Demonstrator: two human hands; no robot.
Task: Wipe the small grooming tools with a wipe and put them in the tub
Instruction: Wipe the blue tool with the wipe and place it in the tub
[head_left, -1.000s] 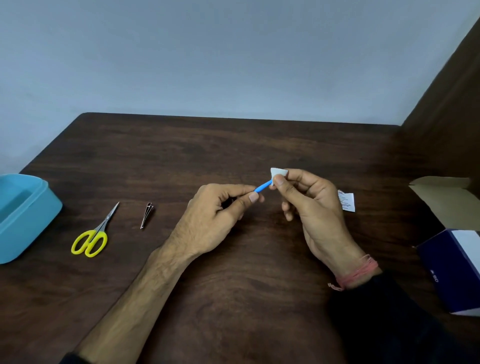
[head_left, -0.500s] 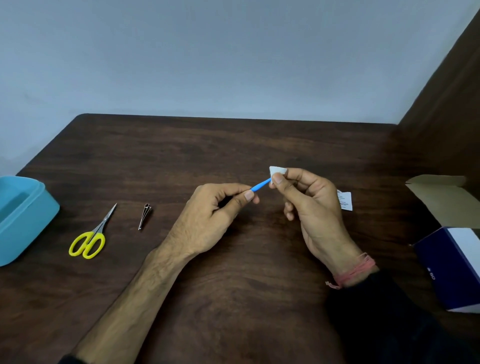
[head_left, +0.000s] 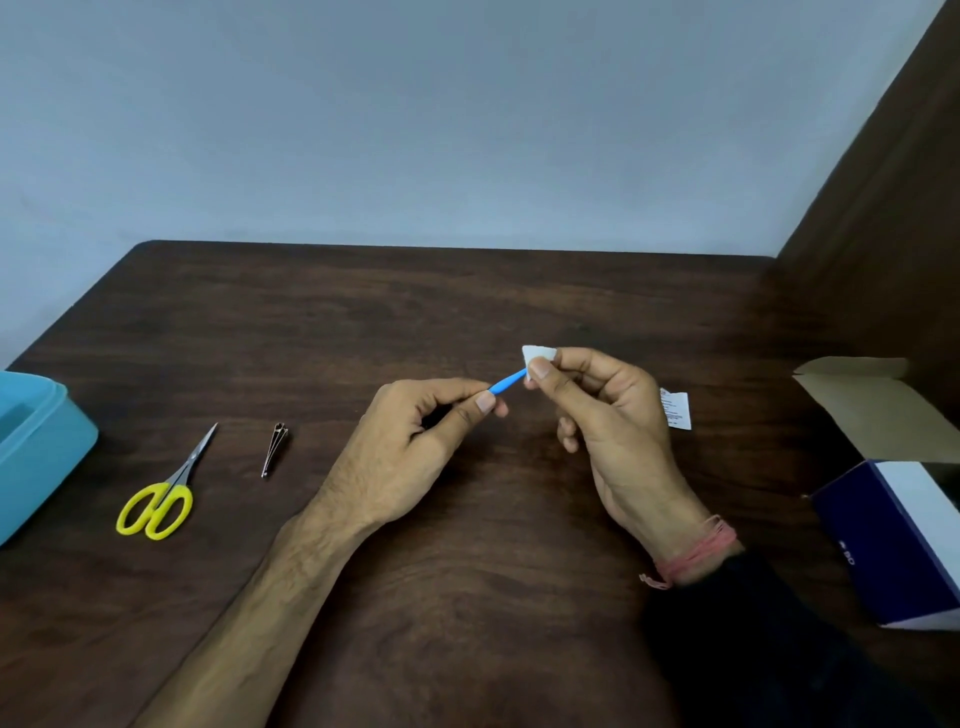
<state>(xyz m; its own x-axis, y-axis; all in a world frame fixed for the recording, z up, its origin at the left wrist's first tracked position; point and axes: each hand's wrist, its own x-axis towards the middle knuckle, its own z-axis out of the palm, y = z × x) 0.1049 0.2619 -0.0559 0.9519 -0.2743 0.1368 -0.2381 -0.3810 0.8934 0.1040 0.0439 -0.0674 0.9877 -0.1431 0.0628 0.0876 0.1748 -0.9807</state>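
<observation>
Head view. The left hand (head_left: 410, 447) pinches one end of a thin blue stick (head_left: 506, 383) between thumb and forefinger, above the middle of the desk (head_left: 467, 597). The stick is slim, plain bright blue and slanted up to the right; only a short length shows between the two hands, and its exact kind cannot be told. The right hand (head_left: 608, 415) grips a small white wipe (head_left: 535, 356), folded to a rough triangle, pinched round the stick's far end with thumb and fingertips; the other fingers are curled.

Count of grooming tools: three. One blue stick (held), one pair of scissors (head_left: 161, 493) with yellow handles and narrow steel blades, shut, and one metal nail clipper (head_left: 274, 449), small and dark. Scissors and clipper lie flat near the left edge of the desk, close together but apart.

One tub (head_left: 47, 457), light blue plastic, sits at the left edge, partly out of frame (contents not visible). One white printed sachet (head_left: 678, 410) lies just behind the right hand. One open box (head_left: 893, 530), dark blue and white with a brown flap, stands at the right edge. A pink thread band (head_left: 696, 556) circles the right wrist.
</observation>
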